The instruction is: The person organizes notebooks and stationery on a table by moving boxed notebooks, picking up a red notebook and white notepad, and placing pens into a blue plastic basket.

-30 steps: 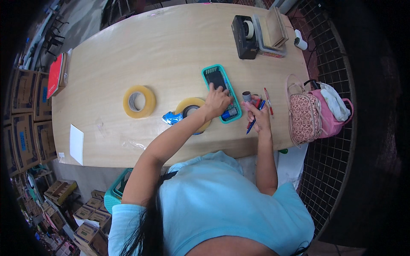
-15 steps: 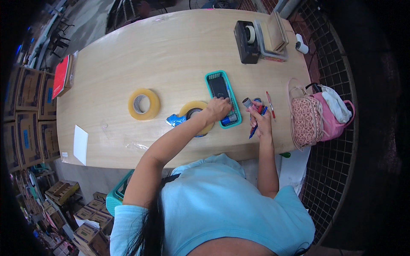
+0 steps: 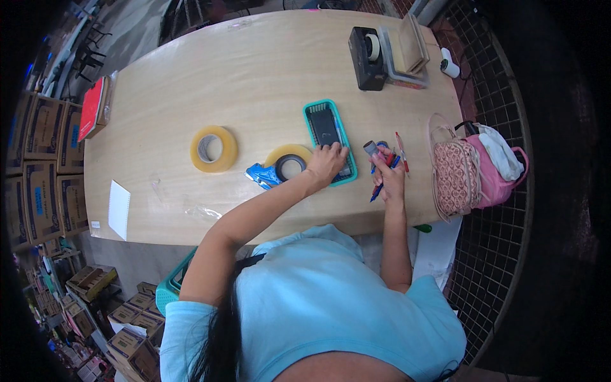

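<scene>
My left hand (image 3: 328, 164) reaches over the lower part of a small teal plastic basket (image 3: 309, 118), its fingers spread and bent down among the contents. A black flat item (image 3: 324, 127) lies in the basket's upper part; what is beneath the palm is hidden. My right hand (image 3: 391, 181) is closed around a bunch of pens and markers, with a thick grey-ended marker (image 3: 370, 148) and a blue pen (image 3: 375, 193) sticking out. Just beyond it lies a red-and-white pen (image 3: 401, 151) on the table (image 3: 267, 76). Left of the basket rests a blue tape dispenser (image 3: 261, 175) with a tape roll.
A roll of clear tape (image 3: 230, 148) lies further left, near a white notepad (image 3: 119, 210). At the back right stand a black desk tape dispenser (image 3: 367, 63) and a clear box (image 3: 407, 79). A pink patterned bag (image 3: 455, 178) sits at the right edge, beside a wire mesh.
My left hand has shifted within the basket and its fingers have spread, covering the blue marker seen there before. My right hand keeps its bunch of pens, almost unmoved.
</scene>
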{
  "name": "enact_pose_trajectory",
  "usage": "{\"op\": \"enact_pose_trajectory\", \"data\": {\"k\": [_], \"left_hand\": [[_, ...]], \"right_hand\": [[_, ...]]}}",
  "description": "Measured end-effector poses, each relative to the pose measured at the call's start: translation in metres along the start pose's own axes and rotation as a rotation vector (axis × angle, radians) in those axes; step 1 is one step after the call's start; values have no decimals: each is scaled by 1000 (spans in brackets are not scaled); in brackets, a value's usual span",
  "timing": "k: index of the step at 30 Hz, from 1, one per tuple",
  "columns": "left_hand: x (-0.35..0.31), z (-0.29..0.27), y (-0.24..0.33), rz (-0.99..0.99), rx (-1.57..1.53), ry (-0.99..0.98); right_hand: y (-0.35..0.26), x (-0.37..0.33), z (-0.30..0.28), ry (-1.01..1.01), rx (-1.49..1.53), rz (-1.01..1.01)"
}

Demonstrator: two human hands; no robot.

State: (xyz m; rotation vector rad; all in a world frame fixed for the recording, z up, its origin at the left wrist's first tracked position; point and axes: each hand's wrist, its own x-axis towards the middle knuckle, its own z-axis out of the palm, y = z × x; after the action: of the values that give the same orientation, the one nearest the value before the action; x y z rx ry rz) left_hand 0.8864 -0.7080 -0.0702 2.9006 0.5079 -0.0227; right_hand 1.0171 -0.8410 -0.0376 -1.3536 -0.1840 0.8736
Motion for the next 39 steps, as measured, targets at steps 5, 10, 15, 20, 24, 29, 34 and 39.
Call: {"op": "enact_pose_trajectory", "data": {"k": [5, 10, 15, 20, 24, 29, 34, 39], "left_hand": [[8, -4, -7, 103, 30, -74], [8, -6, -14, 139, -92, -125], [9, 3, -24, 211, -115, -89], [13, 1, -27, 193, -230, -102], [17, -1, -28, 237, -220, -114], [15, 10, -25, 248, -103, -137], [3, -4, -12, 156, -154, 8], [9, 0, -24, 231, -192, -119]], "right_hand": [[2, -1, 1, -2, -2, -6], [0, -1, 1, -8, -35, -14], [0, 1, 0, -39, -50, -15], [-2, 0, 2, -34, -59, 2], [0, 2, -1, -38, -73, -5], [-5, 1, -5, 9, -52, -24], [-9, 3, -21, 52, -54, -61], [-16, 2, -29, 40, -68, -72]]}}
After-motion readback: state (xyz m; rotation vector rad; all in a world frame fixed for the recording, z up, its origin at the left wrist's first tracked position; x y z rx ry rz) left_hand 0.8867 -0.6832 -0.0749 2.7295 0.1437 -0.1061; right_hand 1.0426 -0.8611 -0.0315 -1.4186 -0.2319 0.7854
